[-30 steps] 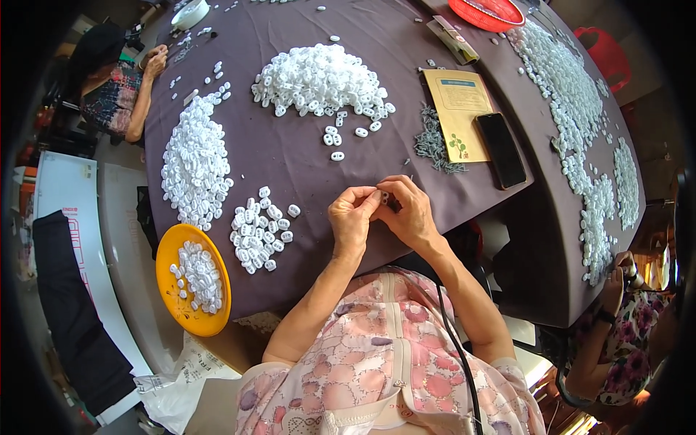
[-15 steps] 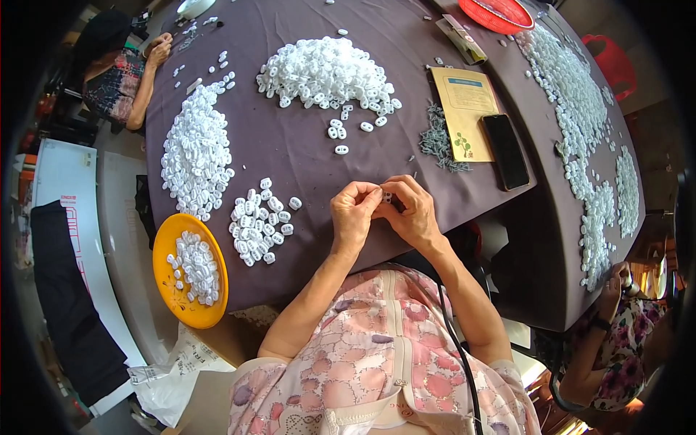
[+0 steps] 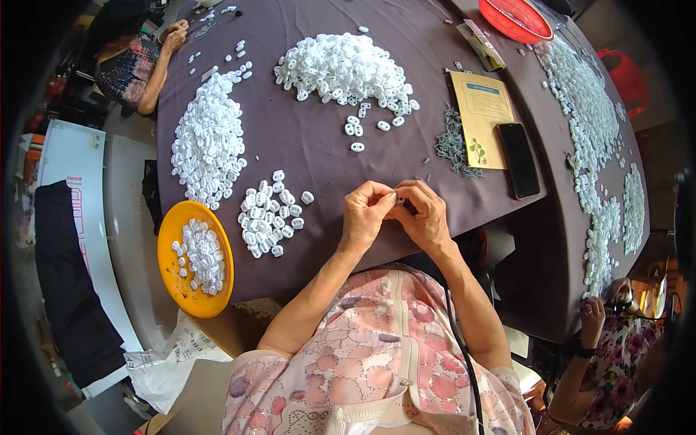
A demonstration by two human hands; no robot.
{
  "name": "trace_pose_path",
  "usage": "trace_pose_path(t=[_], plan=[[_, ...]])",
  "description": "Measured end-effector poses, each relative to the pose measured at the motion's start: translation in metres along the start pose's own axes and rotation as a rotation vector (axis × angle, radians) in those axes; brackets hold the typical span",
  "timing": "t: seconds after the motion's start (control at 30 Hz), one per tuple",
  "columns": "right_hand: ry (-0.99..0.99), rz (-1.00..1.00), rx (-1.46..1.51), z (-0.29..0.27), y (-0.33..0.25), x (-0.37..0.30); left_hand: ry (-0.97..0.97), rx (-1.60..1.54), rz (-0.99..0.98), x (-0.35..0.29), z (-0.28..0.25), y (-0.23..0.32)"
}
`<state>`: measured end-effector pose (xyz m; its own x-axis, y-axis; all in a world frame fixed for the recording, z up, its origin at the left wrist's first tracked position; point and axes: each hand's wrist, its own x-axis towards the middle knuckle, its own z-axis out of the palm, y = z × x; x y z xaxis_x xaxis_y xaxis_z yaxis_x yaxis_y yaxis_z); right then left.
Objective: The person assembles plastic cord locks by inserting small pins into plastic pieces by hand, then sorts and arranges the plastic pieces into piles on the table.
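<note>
My left hand [image 3: 365,217] and my right hand [image 3: 424,217] meet in a pinch above the front edge of the table. Between the fingertips shows a small white oval plastic piece with dark holes [image 3: 400,201], held by my right fingers. My left thumb and forefinger press against it; whatever else they grip is hidden. Left of my hands lies a loose group of similar white pieces [image 3: 267,221]. A bigger heap of them [image 3: 344,69] sits farther back. Small grey screw-like parts [image 3: 451,145] are scattered to the right, beside a yellow-brown paper packet [image 3: 482,109].
A black phone [image 3: 518,161] overlaps the packet. An orange plate [image 3: 170,250] of white pieces stands at the table's left edge, below another long heap [image 3: 209,141]. More pieces [image 3: 580,101] cover the right side, near a red basket [image 3: 516,20]. Co-workers sit at far left and lower right.
The whole scene has shifted slightly right in the picture as the view moved. My hands stay together, with small finger movements around the white piece.
</note>
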<state>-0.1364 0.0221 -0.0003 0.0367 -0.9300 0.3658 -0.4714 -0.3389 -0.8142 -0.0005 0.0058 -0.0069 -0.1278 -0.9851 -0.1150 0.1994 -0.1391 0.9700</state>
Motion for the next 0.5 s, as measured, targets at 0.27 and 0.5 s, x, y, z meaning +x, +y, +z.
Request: trace_pose_path(t=[0.27,0.5], plan=[[-0.018,-0.037,-0.011,0.0008,0.0009,0.0003,-0.003,0.011,-0.003,0.0000,-0.0023,-0.0021],[-0.048,-0.040,-0.028,0.0037,0.0011,0.0019,0.040,0.023,0.020,-0.0015,-0.0036,-0.0056]])
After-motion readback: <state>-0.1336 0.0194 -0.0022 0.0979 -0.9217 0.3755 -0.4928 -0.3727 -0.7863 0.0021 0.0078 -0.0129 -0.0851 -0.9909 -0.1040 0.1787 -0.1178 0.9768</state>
